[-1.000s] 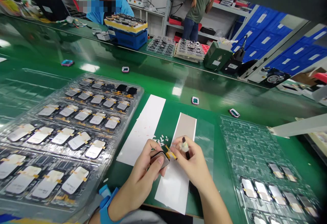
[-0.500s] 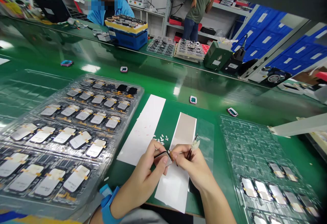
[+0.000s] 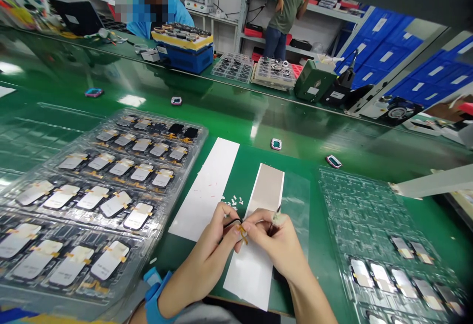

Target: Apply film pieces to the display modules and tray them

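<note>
Wrist: blue strap (image 3: 155, 292) on the left wrist.
Left hand (image 3: 201, 250): fingers curled closed, pinching a dark rounded module (image 3: 232, 224) by its edges.
Right hand (image 3: 271, 240): fingers pinched closed on a black tool (image 3: 273, 228) with a white tip, its end raised; the fingertips sit just beside the module.
Module: held between the 2 hands above the paper, an amber tab (image 3: 242, 234) hanging from it.
Change: the amber tab now shows plainly below the module, and the hands sit closer together than 0.5 s ago.
Below the hands: white sheet (image 3: 251, 274), beige strip (image 3: 268, 183), white scraps (image 3: 232, 200).
Either side: left tray of taped modules (image 3: 177, 126), right tray (image 3: 354, 200).
Far: 2 loose modules (image 3: 276, 144) on the green mat; co-worker's blue sleeve (image 3: 181, 11).
</note>
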A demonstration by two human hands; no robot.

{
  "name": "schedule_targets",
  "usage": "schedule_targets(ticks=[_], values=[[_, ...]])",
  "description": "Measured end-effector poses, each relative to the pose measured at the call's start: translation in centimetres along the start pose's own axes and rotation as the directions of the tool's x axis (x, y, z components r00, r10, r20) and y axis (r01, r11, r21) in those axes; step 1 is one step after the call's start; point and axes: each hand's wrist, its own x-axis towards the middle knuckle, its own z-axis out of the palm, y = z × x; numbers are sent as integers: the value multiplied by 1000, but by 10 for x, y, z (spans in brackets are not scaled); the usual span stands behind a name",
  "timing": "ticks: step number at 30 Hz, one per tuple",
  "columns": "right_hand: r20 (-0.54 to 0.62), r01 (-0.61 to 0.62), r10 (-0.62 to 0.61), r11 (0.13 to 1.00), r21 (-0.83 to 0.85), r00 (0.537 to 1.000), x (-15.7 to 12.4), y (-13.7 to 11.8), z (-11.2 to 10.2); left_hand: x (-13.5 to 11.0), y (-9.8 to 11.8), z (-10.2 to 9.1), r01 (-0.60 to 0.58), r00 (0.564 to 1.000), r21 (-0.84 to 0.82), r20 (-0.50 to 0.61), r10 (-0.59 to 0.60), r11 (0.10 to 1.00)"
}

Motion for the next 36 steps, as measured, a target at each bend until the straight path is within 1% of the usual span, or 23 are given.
schedule_targets(ticks=[6, 8, 11, 16, 22, 29, 36], values=[[-57, 54, -58, 996, -71, 997, -1, 1, 1, 1, -1, -2, 7, 999, -43, 44, -5, 999], [-71, 77, -83, 994, -80, 994, -2, 0, 2, 1, -2, -2, -2, 999, -42, 43, 4, 999], [-63, 105, -111, 991, -85, 992, -2, -3, 3, 3, -3, -1, -5, 999, -31, 34, 6, 1000], [-81, 119, -126, 989, -90, 989, -1, -5, 3, 3, -4, -1, -5, 999, -13, 36, 5, 1000], [-58, 79, -85, 993, -88, 995, -2, 0, 3, 3, 0, 1, -17, 999, 0, 44, 17, 1000], [-75, 31, -40, 993, -114, 996, -3, 1, 4, 7, -1, 0, -5, 999, 32, 50, 4, 999], [-68, 18, -26, 993, -113, 997, -3, 4, 4, 7, -3, -1, 4, 997, 5, 80, -5, 1000]])
